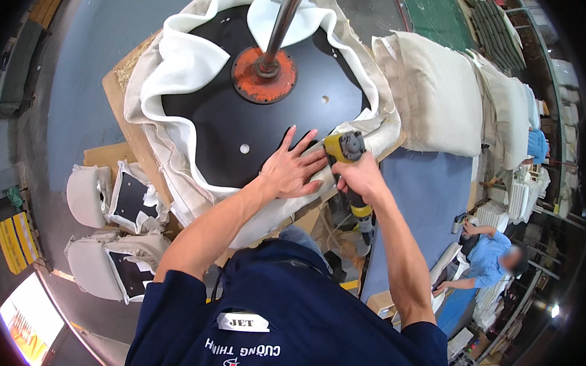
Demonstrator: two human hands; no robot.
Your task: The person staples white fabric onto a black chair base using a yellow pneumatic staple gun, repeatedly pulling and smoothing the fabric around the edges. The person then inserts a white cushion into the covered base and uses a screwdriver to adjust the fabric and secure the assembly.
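My right hand [361, 178] is wrapped round the handle of a yellow and black staple gun [344, 148]. The tool's nose rests at the near right edge of a black seat panel [231, 136], by the folded cloth. Fingers spread, my left hand [295, 167] presses flat on the panel's near edge and the fabric there. White padding [153, 97] and beige fabric [133, 108] surround the panel, loose and wavy at the left and far sides. A metal post [285, 24] with a worn orange disc [246, 76] bears on the panel's middle.
Covered cushions [434, 93] lie in a row on the blue table [416, 203] at right. Several upholstered pieces [88, 197] stand at left. A co-worker in a blue shirt [489, 259] works at lower right. A wooden board [117, 93] lies under the seat.
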